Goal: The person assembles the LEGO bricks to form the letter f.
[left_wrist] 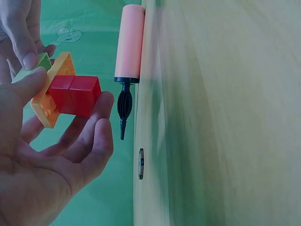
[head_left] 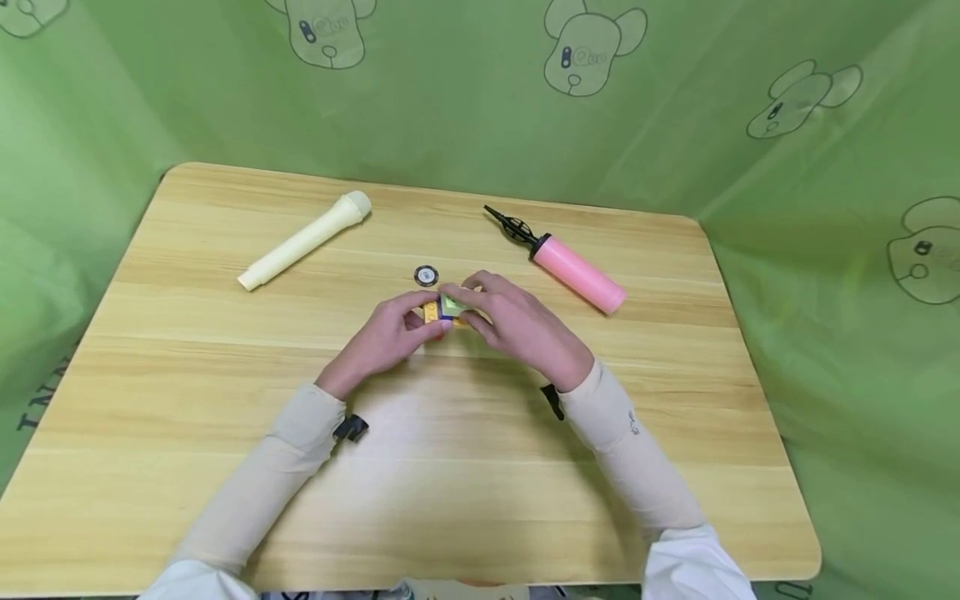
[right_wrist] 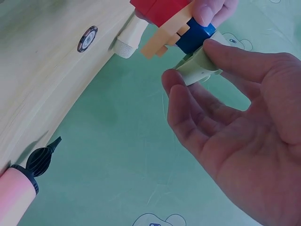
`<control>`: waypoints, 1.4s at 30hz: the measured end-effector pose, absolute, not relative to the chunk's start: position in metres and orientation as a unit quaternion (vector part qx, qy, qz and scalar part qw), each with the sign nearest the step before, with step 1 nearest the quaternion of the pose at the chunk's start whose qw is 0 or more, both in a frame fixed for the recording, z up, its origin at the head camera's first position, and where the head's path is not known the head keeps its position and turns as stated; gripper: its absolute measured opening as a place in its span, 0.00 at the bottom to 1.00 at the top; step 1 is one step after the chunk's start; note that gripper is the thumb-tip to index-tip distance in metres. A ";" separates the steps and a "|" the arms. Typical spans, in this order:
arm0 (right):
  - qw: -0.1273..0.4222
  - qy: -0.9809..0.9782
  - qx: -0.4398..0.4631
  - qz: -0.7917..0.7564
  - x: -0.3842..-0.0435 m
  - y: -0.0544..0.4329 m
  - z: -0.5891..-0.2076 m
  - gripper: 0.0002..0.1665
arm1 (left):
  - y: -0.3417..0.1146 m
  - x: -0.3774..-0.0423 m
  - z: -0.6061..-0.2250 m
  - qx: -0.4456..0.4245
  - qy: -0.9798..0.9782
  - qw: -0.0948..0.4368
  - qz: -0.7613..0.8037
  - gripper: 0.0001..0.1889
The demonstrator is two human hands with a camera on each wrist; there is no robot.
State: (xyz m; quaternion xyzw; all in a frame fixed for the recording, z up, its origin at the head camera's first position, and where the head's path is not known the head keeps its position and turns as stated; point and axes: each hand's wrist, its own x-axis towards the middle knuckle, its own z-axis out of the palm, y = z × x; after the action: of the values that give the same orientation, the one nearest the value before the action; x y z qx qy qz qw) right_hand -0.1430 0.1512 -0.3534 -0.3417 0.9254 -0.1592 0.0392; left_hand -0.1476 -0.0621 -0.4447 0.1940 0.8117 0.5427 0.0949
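Observation:
Over the middle of the table, my left hand (head_left: 384, 337) grips a small stack of toy building blocks. In the left wrist view, red blocks (left_wrist: 75, 95) stick out from one side of an orange plate (left_wrist: 65, 68). On the plate's other side, a blue block (right_wrist: 195, 37) shows in the right wrist view, with a left fingertip on it. My right hand (head_left: 525, 325) pinches a light green block (right_wrist: 198, 69) between thumb and fingers, right up against the blue block. Fingers hide part of the stack in the head view.
A dark-rimmed round chip (head_left: 426, 276) lies just beyond the hands. At the back left is a cream microphone-shaped object (head_left: 307, 240); at the back right, a pink hand pump (head_left: 577, 273) with a black nozzle. Green curtain (head_left: 465, 125) surrounds the wooden table (head_left: 420, 492).

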 end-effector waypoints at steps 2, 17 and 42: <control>0.036 0.925 -0.343 -0.159 -0.143 0.151 -0.354 0.30 | -0.062 -0.147 -0.445 0.192 0.809 0.095 0.547 0.28; 0.076 0.910 -0.359 -0.193 -0.155 0.152 -0.358 0.29 | -0.060 -0.143 -0.444 0.154 0.776 0.166 0.588 0.34; 0.152 0.918 -0.311 -0.196 -0.194 0.160 -0.372 0.21 | -0.053 -0.143 -0.445 0.234 0.878 0.064 0.412 0.39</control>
State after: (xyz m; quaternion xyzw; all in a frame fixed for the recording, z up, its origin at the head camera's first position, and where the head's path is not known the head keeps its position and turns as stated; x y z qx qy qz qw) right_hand -0.1940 0.1596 -0.3720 -0.3108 0.9175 -0.1962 0.1520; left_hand -0.1432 -0.0526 -0.4448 0.2344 0.8781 0.4121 0.0638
